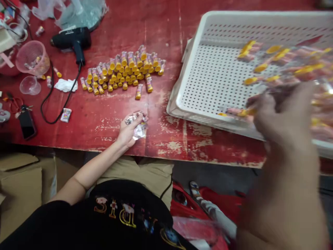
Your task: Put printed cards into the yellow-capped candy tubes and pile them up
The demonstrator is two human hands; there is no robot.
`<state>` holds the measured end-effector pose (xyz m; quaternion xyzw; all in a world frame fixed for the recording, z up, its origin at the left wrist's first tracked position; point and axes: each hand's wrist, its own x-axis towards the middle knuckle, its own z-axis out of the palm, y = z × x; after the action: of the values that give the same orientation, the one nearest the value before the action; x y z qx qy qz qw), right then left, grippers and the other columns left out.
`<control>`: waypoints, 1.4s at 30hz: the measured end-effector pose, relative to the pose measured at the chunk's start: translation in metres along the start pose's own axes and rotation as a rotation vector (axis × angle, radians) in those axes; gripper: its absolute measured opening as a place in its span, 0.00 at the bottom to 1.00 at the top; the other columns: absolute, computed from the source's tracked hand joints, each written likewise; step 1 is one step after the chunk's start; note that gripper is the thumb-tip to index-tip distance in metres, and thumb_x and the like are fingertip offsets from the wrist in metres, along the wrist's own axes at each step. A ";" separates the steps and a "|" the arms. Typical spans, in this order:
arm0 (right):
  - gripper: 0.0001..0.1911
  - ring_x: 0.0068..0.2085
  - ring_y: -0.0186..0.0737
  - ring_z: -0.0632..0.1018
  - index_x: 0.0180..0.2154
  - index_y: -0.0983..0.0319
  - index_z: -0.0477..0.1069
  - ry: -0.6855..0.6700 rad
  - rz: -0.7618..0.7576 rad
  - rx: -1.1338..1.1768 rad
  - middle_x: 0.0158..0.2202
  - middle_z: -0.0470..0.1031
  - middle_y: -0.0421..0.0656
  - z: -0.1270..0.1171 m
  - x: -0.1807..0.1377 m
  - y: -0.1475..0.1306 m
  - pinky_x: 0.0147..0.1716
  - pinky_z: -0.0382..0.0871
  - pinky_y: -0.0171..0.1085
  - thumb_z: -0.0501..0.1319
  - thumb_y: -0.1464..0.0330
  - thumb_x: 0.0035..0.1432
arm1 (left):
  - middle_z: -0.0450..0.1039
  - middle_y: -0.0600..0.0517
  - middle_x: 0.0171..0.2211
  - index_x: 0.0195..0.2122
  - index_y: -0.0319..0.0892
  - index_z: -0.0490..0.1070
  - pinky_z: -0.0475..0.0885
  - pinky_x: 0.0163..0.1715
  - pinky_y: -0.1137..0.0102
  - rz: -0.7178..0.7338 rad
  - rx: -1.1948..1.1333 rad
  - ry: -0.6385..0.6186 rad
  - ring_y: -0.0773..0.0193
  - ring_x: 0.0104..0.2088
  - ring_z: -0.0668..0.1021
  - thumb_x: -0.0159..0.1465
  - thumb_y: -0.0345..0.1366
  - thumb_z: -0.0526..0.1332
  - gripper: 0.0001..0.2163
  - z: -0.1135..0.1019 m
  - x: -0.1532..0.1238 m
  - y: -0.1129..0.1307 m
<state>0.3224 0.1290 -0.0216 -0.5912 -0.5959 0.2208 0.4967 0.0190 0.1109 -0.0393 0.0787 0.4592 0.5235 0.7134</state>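
Left hand (129, 129) is closing on crinkly wrappers (139, 129), light and slippery; right hand (282, 116), blurred, is clutching small yellow-capped tubes (281, 66) over the tray (208, 80); probably light, rigid, best gripped mid-body.

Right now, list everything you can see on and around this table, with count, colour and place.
table: one, worn red.
small bottles: many, yellow caps, heaped mid-table.
tray: one, white, perforated, right.
bottles in tray: several, blurred.
heat gun: one, black, upper left, corded.
cups: two, pink and clear, left.
tissue: one, white.
phone: one, black, left edge.
boxes: brown, floor left.
left hand: holds clear wrappers.
right hand: blurred, over tray; grip unclear.
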 end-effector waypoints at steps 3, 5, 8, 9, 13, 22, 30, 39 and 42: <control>0.16 0.23 0.29 0.67 0.37 0.58 0.75 -0.136 0.323 0.148 0.27 0.71 0.40 0.059 -0.064 -0.057 0.21 0.62 0.33 0.71 0.55 0.53 | 0.83 0.51 0.38 0.45 0.40 0.78 0.77 0.42 0.70 0.096 -0.002 -0.016 0.65 0.37 0.83 0.52 0.29 0.76 0.19 0.008 -0.019 -0.011; 0.20 0.24 0.29 0.68 0.35 0.60 0.76 -0.194 0.387 0.304 0.28 0.73 0.39 0.101 -0.092 -0.085 0.23 0.63 0.33 0.75 0.55 0.46 | 0.83 0.51 0.37 0.43 0.40 0.78 0.76 0.43 0.72 0.174 -0.015 -0.028 0.67 0.37 0.83 0.51 0.30 0.76 0.18 0.011 -0.029 -0.017; 0.17 0.26 0.30 0.70 0.32 0.61 0.74 -0.017 0.385 0.417 0.29 0.75 0.39 0.138 -0.110 -0.101 0.25 0.65 0.32 0.73 0.56 0.49 | 0.82 0.53 0.34 0.40 0.40 0.78 0.75 0.40 0.74 0.237 -0.016 -0.030 0.70 0.33 0.81 0.47 0.31 0.78 0.19 0.008 -0.039 -0.022; 0.16 0.26 0.30 0.70 0.32 0.60 0.74 0.035 0.381 0.424 0.29 0.75 0.39 0.143 -0.113 -0.102 0.25 0.65 0.32 0.72 0.56 0.51 | 0.81 0.54 0.33 0.40 0.40 0.78 0.75 0.38 0.74 0.235 -0.006 -0.021 0.71 0.31 0.81 0.46 0.32 0.79 0.20 0.006 -0.041 -0.022; 0.16 0.22 0.28 0.66 0.31 0.60 0.73 0.112 0.358 0.402 0.25 0.72 0.37 0.140 -0.117 -0.100 0.22 0.62 0.31 0.71 0.55 0.53 | 0.77 0.56 0.27 0.33 0.38 0.76 0.73 0.32 0.75 0.169 0.034 0.036 0.73 0.25 0.77 0.43 0.36 0.80 0.19 0.002 -0.050 -0.023; 0.27 0.41 0.37 0.78 0.58 0.54 0.70 0.018 0.227 0.419 0.43 0.75 0.43 0.095 -0.149 -0.107 0.45 0.78 0.39 0.69 0.60 0.57 | 0.77 0.56 0.28 0.34 0.37 0.76 0.74 0.37 0.73 0.059 -0.028 0.011 0.72 0.27 0.78 0.54 0.26 0.74 0.09 0.016 -0.075 -0.009; 0.18 0.47 0.42 0.80 0.53 0.55 0.76 0.179 0.005 0.234 0.47 0.77 0.47 0.090 -0.170 -0.107 0.46 0.79 0.43 0.66 0.67 0.61 | 0.74 0.58 0.26 0.33 0.38 0.75 0.74 0.36 0.71 -0.004 0.027 0.030 0.71 0.25 0.76 0.51 0.34 0.78 0.14 0.015 -0.078 -0.012; 0.24 0.42 0.42 0.81 0.50 0.51 0.78 0.215 -0.332 -0.052 0.43 0.80 0.44 0.086 -0.171 -0.101 0.43 0.79 0.42 0.72 0.75 0.53 | 0.74 0.56 0.27 0.34 0.38 0.74 0.73 0.38 0.70 -0.086 0.029 -0.062 0.70 0.28 0.76 0.49 0.37 0.79 0.17 0.010 -0.083 -0.016; 0.25 0.47 0.44 0.81 0.56 0.50 0.76 0.198 -0.310 -0.103 0.48 0.79 0.46 0.082 -0.174 -0.104 0.46 0.80 0.43 0.68 0.73 0.58 | 0.76 0.55 0.29 0.37 0.39 0.74 0.76 0.39 0.67 -0.127 0.043 -0.113 0.69 0.28 0.78 0.46 0.39 0.80 0.22 0.007 -0.087 -0.017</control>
<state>0.1684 -0.0266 -0.0240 -0.5356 -0.6385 0.0517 0.5502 0.0329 0.0348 0.0050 0.0941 0.4333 0.4618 0.7682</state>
